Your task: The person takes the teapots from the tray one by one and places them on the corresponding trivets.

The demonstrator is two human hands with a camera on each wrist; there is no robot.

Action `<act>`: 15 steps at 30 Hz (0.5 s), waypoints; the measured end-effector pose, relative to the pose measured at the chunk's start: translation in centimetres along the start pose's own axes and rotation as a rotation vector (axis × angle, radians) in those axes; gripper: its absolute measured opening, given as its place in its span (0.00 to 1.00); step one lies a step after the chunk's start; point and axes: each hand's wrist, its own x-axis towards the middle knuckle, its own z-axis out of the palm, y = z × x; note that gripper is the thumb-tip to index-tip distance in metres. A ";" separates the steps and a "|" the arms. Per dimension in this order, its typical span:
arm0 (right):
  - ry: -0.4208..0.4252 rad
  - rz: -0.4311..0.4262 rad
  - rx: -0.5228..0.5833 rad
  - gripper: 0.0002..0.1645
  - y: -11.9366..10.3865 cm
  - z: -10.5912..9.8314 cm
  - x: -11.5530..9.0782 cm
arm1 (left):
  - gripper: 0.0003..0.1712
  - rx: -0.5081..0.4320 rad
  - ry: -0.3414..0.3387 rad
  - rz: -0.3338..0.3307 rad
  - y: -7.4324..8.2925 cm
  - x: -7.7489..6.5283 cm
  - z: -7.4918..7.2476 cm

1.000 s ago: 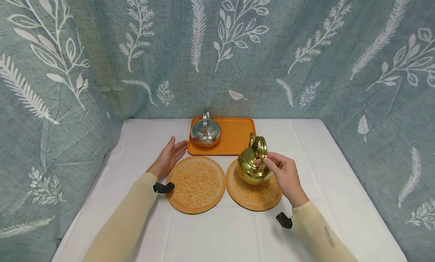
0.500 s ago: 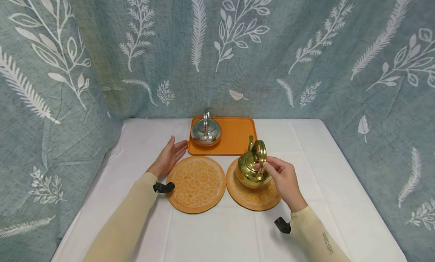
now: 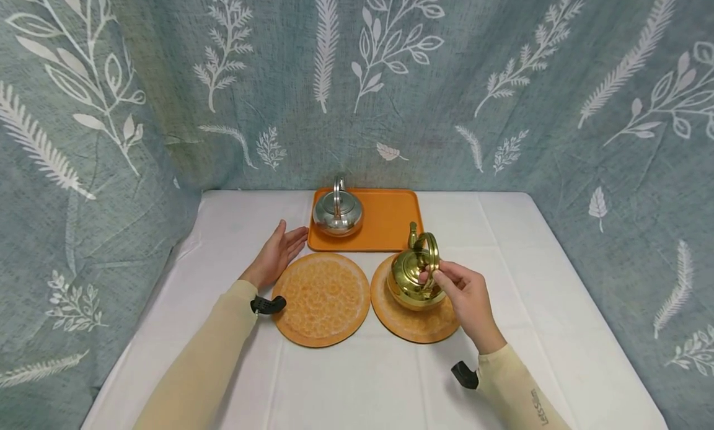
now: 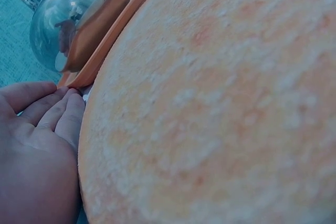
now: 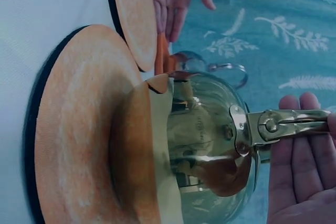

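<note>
My right hand [image 3: 467, 297] pinches the upright handle of a shiny gold teapot [image 3: 414, 281] between thumb and fingers. The teapot stands upright over the right round pizza-patterned mat [image 3: 419, 331], its spout toward the back. In the right wrist view the gold teapot [image 5: 210, 145] mirrors the mat; whether its base touches the mat I cannot tell. My left hand [image 3: 276, 253] lies with straight fingers beside the orange tray [image 3: 390, 219], fingertips at its left front corner. A silver teapot [image 3: 338, 213] sits on the tray's left part, near that hand.
A second round pizza-patterned mat [image 3: 321, 300] lies just right of my left hand, beside the other mat. The white-covered table [image 3: 346, 386] is bordered by blue-green leaf-patterned curtains [image 3: 279, 77] at the back and sides.
The gold teapot has come down and slightly toward me over the right mat, my right hand still holding its handle. My left hand and the silver teapot stay put.
</note>
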 end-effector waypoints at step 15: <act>0.172 0.027 -0.146 0.18 -2.7 -0.9 1.7 | 0.61 -0.002 -0.019 0.011 -0.1 -0.1 -0.3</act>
